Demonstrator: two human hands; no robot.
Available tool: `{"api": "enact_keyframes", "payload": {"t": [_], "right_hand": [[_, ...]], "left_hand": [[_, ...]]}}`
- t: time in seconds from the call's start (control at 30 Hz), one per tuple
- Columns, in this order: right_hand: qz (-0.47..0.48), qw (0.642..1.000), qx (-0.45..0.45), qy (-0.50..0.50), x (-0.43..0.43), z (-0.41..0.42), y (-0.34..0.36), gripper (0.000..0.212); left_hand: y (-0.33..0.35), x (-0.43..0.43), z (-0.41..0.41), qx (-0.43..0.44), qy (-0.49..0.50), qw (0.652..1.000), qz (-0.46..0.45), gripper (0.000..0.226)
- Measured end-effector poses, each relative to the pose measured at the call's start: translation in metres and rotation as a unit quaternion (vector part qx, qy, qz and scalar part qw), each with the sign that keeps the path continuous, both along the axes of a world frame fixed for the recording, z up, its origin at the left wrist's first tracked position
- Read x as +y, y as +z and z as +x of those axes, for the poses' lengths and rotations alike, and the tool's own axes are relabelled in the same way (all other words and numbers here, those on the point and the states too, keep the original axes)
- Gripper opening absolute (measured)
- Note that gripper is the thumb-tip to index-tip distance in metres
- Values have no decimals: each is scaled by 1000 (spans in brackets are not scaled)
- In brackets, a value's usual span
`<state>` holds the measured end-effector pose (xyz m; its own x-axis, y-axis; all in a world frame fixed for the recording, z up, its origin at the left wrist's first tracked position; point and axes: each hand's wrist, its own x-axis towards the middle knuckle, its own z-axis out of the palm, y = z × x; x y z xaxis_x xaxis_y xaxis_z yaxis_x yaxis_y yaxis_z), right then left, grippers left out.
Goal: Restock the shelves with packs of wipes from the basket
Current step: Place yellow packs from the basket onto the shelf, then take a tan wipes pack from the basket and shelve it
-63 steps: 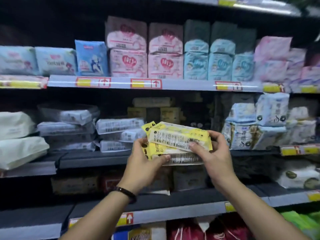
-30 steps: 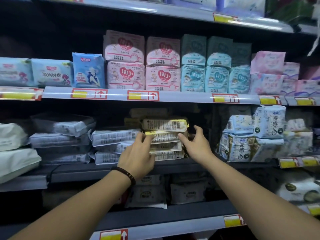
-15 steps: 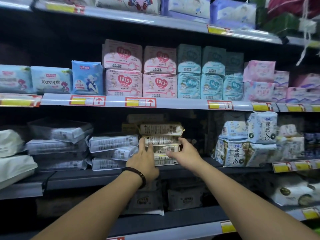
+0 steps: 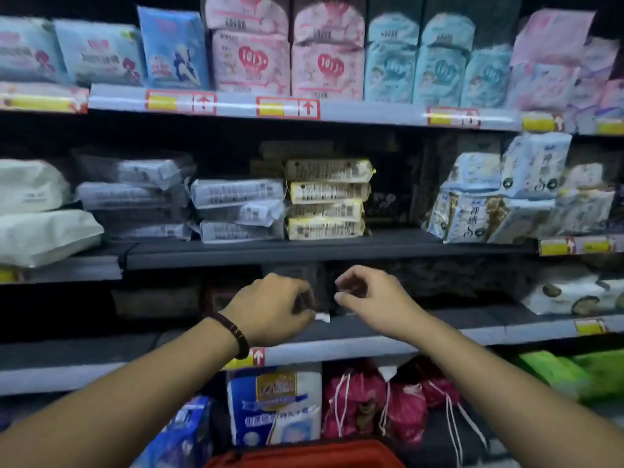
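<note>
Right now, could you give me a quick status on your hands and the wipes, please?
Left hand and right hand empty, fingers loosely curled. Yellow wipe packs stacked four high on middle shelf. Red basket below; nothing blocking it.

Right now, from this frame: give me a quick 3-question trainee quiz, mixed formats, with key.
1. True or false: the left hand grips one of the yellow packs.
2. How many yellow packs are in the front stack on the middle shelf? A) two B) four C) six
3. Fill in: the red basket shows at the ___ edge of the view.

Key: 1 false: the left hand and the right hand both hold nothing, lower than that shelf. 2 B. 3 bottom.
</note>
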<state>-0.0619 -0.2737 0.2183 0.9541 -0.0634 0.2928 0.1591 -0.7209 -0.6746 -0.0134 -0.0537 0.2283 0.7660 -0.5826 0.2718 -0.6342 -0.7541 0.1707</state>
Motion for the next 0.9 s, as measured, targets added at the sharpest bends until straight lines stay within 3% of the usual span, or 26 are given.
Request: {"api": "enact_keyframes", "payload": {"t": [0.13,0.33,0.47,0.57,0.7,0.8,0.9], "right_hand": [[-33,993,101,45,16,-27,-101,7],[-116,936,329,50,32,-62,-277,21],[-201,863,460,54,55,-81,-344,70],[-191,819,539,41,68,-92,-377,105],[-158,803,574,21,68,-93,-395,130],[-204,798,567,19,74,-93,-405,158],[-233,810,537,7,81,-92,-406,152]], "left_hand": [[-100,28,-31,114,-20,992,52,26],[-242,58,-49,268,16,953,139,28],[-267,56,-45,332,-18,893,303,46],[-268,48,-40,365,-43,880,301,52],[-278,45,-31,368,-47,872,319,56],[-280,47,-26,372,-45,865,334,58],[-282,50,-23,395,-33,857,330,56]]}}
